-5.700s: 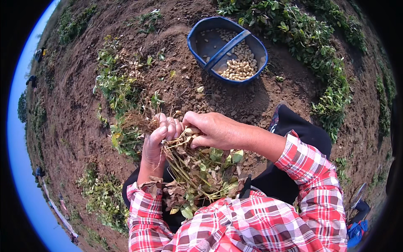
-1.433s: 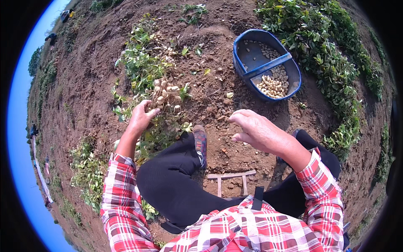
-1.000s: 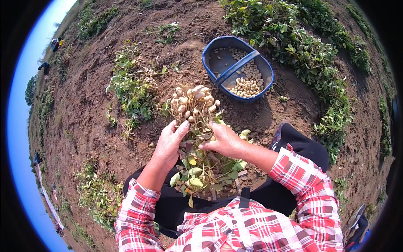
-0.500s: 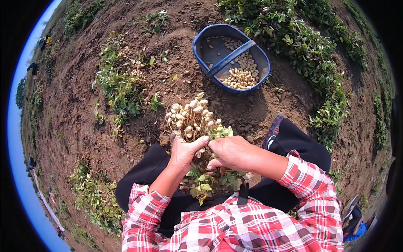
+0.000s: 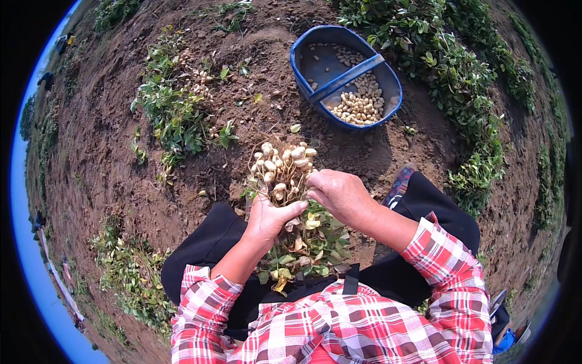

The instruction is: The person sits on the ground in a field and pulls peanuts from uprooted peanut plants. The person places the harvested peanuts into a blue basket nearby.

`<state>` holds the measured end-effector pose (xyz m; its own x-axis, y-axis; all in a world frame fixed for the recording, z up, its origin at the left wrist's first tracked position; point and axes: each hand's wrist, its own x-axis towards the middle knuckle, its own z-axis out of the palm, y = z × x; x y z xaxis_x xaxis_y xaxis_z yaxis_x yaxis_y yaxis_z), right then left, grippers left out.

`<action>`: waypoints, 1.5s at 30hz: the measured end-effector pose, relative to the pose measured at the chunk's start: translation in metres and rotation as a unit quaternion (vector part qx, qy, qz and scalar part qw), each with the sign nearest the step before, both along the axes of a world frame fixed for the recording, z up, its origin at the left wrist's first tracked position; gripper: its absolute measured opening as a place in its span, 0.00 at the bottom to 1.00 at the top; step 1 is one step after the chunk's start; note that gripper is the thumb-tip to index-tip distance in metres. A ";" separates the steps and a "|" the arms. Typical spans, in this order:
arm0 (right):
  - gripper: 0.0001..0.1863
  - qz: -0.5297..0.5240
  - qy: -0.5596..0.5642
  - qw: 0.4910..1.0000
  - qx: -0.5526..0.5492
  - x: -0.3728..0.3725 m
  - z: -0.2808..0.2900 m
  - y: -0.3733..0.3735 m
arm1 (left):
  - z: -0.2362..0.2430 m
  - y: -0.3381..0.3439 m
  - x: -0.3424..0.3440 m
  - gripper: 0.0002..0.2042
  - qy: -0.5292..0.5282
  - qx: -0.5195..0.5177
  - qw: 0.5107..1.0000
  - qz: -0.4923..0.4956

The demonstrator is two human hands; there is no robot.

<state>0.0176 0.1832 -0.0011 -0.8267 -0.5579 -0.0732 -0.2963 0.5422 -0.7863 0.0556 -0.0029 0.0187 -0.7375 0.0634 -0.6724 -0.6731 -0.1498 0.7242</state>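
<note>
A pulled peanut plant point(image 5: 318, 233) is held upside down between my knees, its leaves hanging down and its cluster of pale peanut pods point(image 5: 285, 162) facing up and away. My left hand point(image 5: 270, 217) wraps around the stems just below the pods, thumb across the front. At the cluster's right edge, my right hand point(image 5: 341, 195) has its fingers curled in on pods there. Those fingertips are partly hidden by the hand itself. Beyond the hands stands a blue basket point(image 5: 303, 77) with a bar handle, holding many loose peanuts point(image 5: 361, 108).
More peanut plants point(image 5: 173, 115) lie on brown soil point(image 5: 254, 67) to the left, with another heap point(image 5: 130, 282) at the near left. A long row of leafy plants point(image 5: 467, 103) runs along the right. My shod foot point(image 5: 400, 184) rests below the basket.
My right hand has moved up from the stems to the right edge of the pods. Leaves that it covered now show. The view has shifted slightly.
</note>
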 end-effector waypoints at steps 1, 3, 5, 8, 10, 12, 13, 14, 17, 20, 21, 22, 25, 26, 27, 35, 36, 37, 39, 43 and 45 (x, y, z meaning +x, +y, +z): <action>0.10 0.007 0.008 1.000 0.003 0.000 0.002 0.000 | -0.002 -0.002 0.001 0.21 0.002 -0.003 1.000 0.010; 0.12 0.053 0.077 0.995 -0.044 0.001 0.013 -0.004 | -0.006 -0.009 -0.001 0.18 -0.012 -0.016 0.998 0.051; 0.07 0.103 0.135 0.984 -0.050 0.005 0.029 -0.008 | -0.012 -0.019 -0.006 0.11 -0.063 -0.035 0.992 0.101; 0.07 0.074 0.001 0.989 -0.131 0.011 0.037 -0.011 | -0.026 -0.025 -0.003 0.12 -0.037 -0.044 0.995 0.079; 0.08 0.012 -0.083 0.980 -0.182 0.002 0.025 -0.013 | -0.023 -0.020 0.001 0.19 -0.072 -0.013 0.997 0.019; 0.11 0.001 -0.103 0.983 -0.151 -0.003 0.014 -0.013 | -0.020 -0.011 0.007 0.26 -0.046 0.033 0.998 -0.003; 0.12 0.009 -0.108 0.985 -0.138 -0.004 0.012 -0.014 | -0.026 -0.009 0.010 0.25 -0.050 0.013 0.998 -0.028; 0.13 0.005 -0.060 0.992 -0.113 -0.002 0.007 -0.016 | -0.022 -0.006 0.008 0.25 -0.057 0.015 0.997 -0.047; 0.14 0.016 0.044 0.997 -0.066 0.001 -0.001 -0.019 | -0.015 -0.001 0.008 0.22 -0.053 0.031 0.996 -0.064; 0.13 0.072 0.083 0.993 -0.043 -0.002 -0.001 -0.017 | -0.018 -0.004 0.009 0.20 -0.049 0.002 0.995 -0.090; 0.13 0.072 0.081 0.993 -0.047 -0.001 -0.003 -0.018 | -0.020 -0.005 0.009 0.20 -0.044 -0.024 0.993 -0.106; 0.13 0.071 0.080 0.993 -0.052 0.001 -0.006 -0.019 | -0.022 -0.007 0.009 0.21 -0.038 -0.049 0.991 -0.122; 0.11 0.053 0.039 0.996 -0.053 0.006 -0.013 -0.025 | -0.022 -0.005 0.011 0.21 -0.032 -0.078 0.989 -0.123; 0.11 0.060 0.025 0.997 -0.042 0.005 -0.011 -0.026 | -0.024 -0.005 0.012 0.21 -0.024 -0.078 0.989 -0.122; 0.11 0.067 0.011 0.997 -0.030 0.004 -0.010 -0.027 | -0.024 -0.005 0.013 0.22 -0.016 -0.078 0.989 -0.121; 0.06 0.096 -0.200 0.946 -0.238 -0.003 0.025 -0.022 | -0.032 -0.021 0.004 0.12 -0.091 0.013 0.996 0.011; 0.07 0.074 -0.257 0.940 -0.211 -0.010 0.035 -0.017 | -0.030 -0.020 0.004 0.13 -0.091 0.021 0.996 0.007; 0.05 0.034 -0.265 0.939 -0.219 -0.014 0.032 -0.013 | -0.030 -0.018 0.005 0.16 -0.070 -0.001 0.998 0.002; 0.05 -0.029 -0.250 0.938 -0.240 -0.014 0.006 -0.016 | -0.028 -0.014 0.006 0.20 -0.060 0.039 0.997 -0.010; 0.10 0.028 -0.042 0.995 -0.088 0.000 -0.014 -0.021 | -0.016 -0.006 0.002 0.24 -0.059 0.011 0.996 -0.063; 0.12 0.019 0.011 0.998 -0.064 0.006 -0.015 -0.022 | -0.021 -0.007 0.005 0.23 -0.051 -0.014 0.996 -0.075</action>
<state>0.0237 0.1612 -0.0157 -0.8057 -0.5921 0.0181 -0.3321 0.4263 -0.8414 0.0601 -0.0097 -0.0021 -0.6486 0.1482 -0.7465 -0.7569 -0.0229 0.6531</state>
